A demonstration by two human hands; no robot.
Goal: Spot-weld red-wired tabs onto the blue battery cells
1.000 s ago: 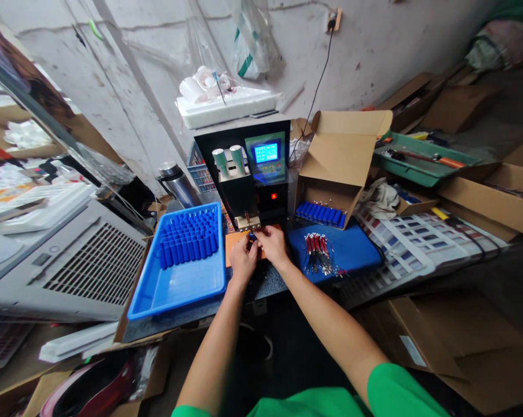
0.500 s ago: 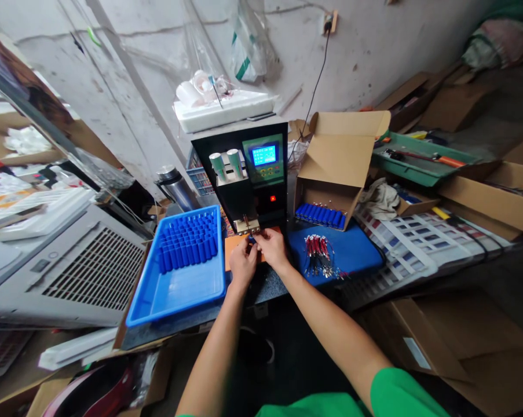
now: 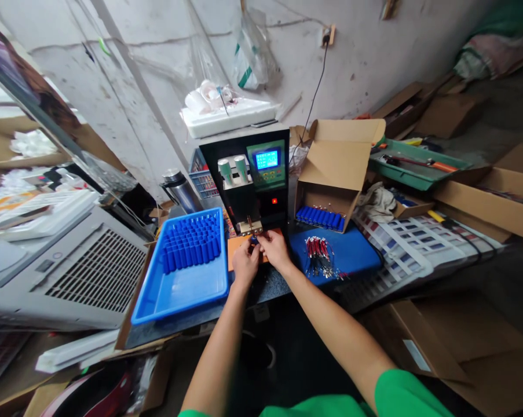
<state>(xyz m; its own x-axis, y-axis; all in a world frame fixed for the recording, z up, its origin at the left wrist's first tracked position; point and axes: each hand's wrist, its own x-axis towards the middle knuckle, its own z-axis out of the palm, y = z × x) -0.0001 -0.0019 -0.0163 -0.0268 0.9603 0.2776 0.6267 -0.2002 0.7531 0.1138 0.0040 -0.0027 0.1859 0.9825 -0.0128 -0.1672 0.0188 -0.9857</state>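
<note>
A black machine (image 3: 270, 202) with a lit display (image 3: 266, 158) stands at the middle of the bench. Under its electrode tips, above an orange pad (image 3: 231, 255), my left hand (image 3: 246, 260) is closed on a small blue cylinder (image 3: 254, 239), mostly covered by fingers. Close against it, my right hand (image 3: 273, 248) pinches at the cylinder's upper end; anything thin between those fingers is too small to name. Left of the hands, a blue tray (image 3: 178, 295) holds several upright blue cylinders (image 3: 191, 243). Red and black wires with white connectors (image 3: 317, 255) lie on a blue mat (image 3: 359, 252) to the right.
Behind the mat, an open cardboard box (image 3: 335, 162) holds several blue cylinders lying side by side. A steel flask (image 3: 180, 191) stands behind the tray. Farther right are a green tray (image 3: 417, 165) and cardboard boxes. A grey vented unit (image 3: 83, 260) is at the left.
The camera view has shifted slightly. Both hands remain together under the machine's tips, and the graph on the display looks different.
</note>
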